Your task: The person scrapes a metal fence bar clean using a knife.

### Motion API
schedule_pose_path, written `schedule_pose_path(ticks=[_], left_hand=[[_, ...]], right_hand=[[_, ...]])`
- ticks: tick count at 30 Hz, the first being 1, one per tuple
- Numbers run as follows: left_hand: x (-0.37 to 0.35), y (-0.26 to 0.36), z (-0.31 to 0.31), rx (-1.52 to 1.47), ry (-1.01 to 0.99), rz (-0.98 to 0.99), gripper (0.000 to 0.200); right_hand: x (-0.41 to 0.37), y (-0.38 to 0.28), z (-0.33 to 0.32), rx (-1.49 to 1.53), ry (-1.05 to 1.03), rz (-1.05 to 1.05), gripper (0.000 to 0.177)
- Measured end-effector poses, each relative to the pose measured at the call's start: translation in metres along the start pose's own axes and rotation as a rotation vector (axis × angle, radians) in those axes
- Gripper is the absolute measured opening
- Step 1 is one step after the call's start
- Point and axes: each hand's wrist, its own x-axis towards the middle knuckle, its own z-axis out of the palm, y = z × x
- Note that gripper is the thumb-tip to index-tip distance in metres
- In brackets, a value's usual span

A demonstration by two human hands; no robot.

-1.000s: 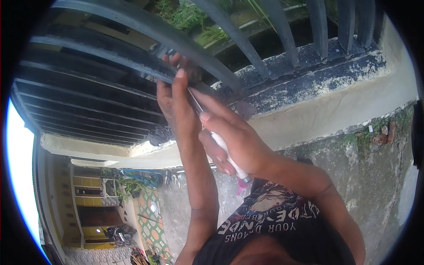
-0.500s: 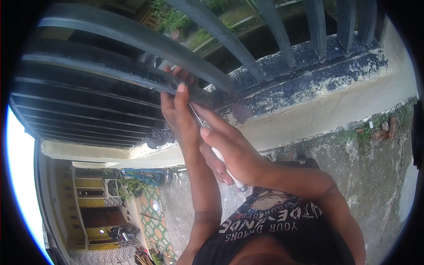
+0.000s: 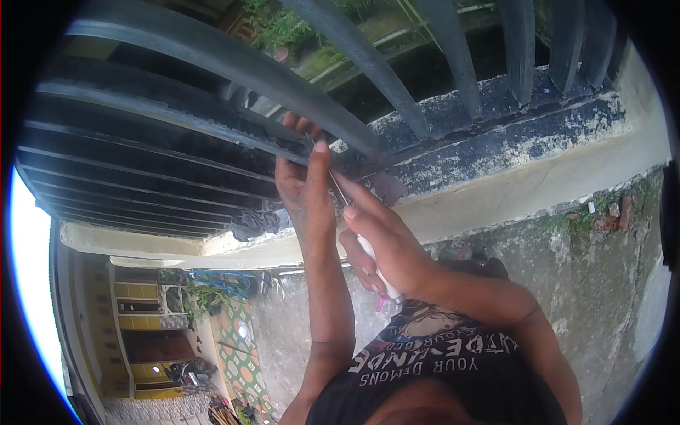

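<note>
My left hand [image 3: 309, 193] is closed around a dark metal fence bar [image 3: 205, 126] close to its lower end. Some of its fingertips show beyond the bar, and the thumb rests against the thin end of a tool. My right hand [image 3: 389, 248] grips that tool, which has a white handle [image 3: 367, 249] and a slim metal shaft [image 3: 340, 191]. One right finger stretches along the shaft towards the bar. A small pink piece shows at the handle's rear end. The exact shape of the tool's tip is hidden by the left thumb.
More fence bars [image 3: 453, 57] rise from a ledge with peeling dark paint [image 3: 510, 134]. A grey cloth [image 3: 255, 224] lies on the low wall to the left. Brick pieces [image 3: 623, 212] sit on the mossy ground at right. A motorbike [image 3: 191, 372] stands near a house.
Both hands, with the tool, have shifted right along the bar towards its lower end. The pink piece behind the handle has come into sight. The view has moved slightly.
</note>
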Motion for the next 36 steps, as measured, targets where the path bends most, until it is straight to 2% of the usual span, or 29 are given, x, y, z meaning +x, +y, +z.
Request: schedule_pose_path(ticks=[6, 9, 11, 13, 17, 21, 25, 30, 33, 36], left_hand=[[0.003, 0.018, -0.003, -0.043, 0.01, -0.004, 0.063], [0.001, 0.002, -0.004, -0.033, -0.018, 0.018, 0.065], [-0.001, 0.006, -0.005, -0.057, -0.015, 0.003, 0.065], [0.003, 0.018, -0.005, -0.086, -0.008, -0.03, 0.064], [-0.001, -0.001, -0.005, -0.033, -0.028, 0.01, 0.064], [0.002, 0.016, -0.003, -0.097, 0.0, 0.009, 0.064], [-0.001, 0.002, -0.006, -0.06, -0.03, 0.069, 0.065], [-0.002, 0.004, -0.003, -0.098, -0.008, 0.028, 0.067], [-0.003, 0.006, -0.004, -0.095, -0.022, 0.027, 0.067], [-0.005, -0.011, -0.004, -0.046, -0.032, -0.011, 0.066]], right_hand=[[0.001, -0.001, 0.008, -0.05, -0.066, -0.04, 0.058], [0.0, 0.003, 0.0, -0.046, -0.04, -0.043, 0.06], [-0.004, -0.009, 0.005, -0.024, -0.036, 0.043, 0.06], [-0.003, -0.005, 0.007, -0.034, -0.057, 0.02, 0.059], [-0.001, 0.01, -0.002, -0.027, -0.023, -0.005, 0.059], [-0.005, -0.006, 0.004, -0.035, -0.032, 0.039, 0.059], [-0.003, 0.002, -0.002, -0.053, -0.072, -0.005, 0.059], [-0.008, -0.006, 0.001, 0.034, -0.049, 0.037, 0.059], [-0.007, -0.002, 0.0, -0.055, -0.079, 0.0, 0.059], [-0.006, 0.004, -0.007, -0.073, -0.008, 0.014, 0.059]])
